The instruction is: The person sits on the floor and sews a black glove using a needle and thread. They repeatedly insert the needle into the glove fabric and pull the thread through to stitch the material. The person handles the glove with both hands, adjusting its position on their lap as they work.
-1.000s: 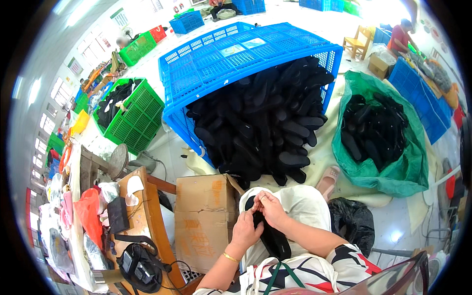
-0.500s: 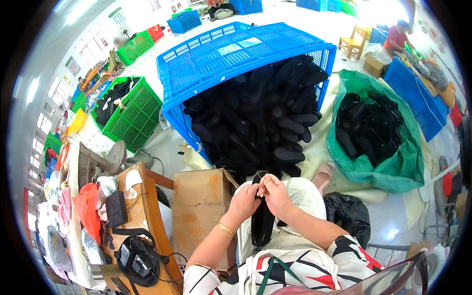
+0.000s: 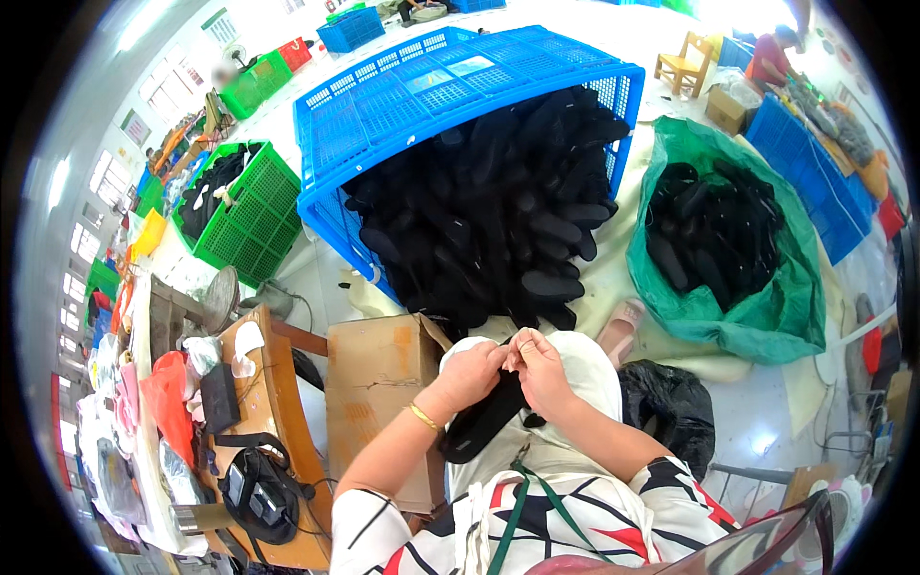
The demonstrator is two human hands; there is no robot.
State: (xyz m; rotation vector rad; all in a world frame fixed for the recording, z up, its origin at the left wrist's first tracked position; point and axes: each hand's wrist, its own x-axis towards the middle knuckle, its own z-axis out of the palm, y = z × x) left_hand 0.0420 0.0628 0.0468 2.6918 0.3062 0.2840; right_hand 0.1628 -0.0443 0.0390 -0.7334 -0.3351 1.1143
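A long black sock (image 3: 476, 422) hangs over my lap, its upper end pinched by both hands. My left hand (image 3: 472, 375) has its fingers closed on the sock's edge. Close against it, my right hand (image 3: 540, 374) is closed too, thumb and fingertips pinched at the same end; any tiny thing between them is hidden. Just beyond my knees, a large blue plastic crate (image 3: 331, 153) lies tipped on its side with its opening toward me. A heap of black socks (image 3: 498, 211) spills out of it toward my knees.
A green sack (image 3: 661, 297) of black socks stands open at the right, with a black plastic bag (image 3: 666, 407) nearer me. To my left are a cardboard box (image 3: 374, 369) and a wooden table (image 3: 287, 431) bearing a black bag (image 3: 259, 498). A green crate (image 3: 254, 225) stands behind.
The sock's lower end has swung to the left and now lies slanted. Both hands stay pinched together at its top. The whole view has shifted slightly.
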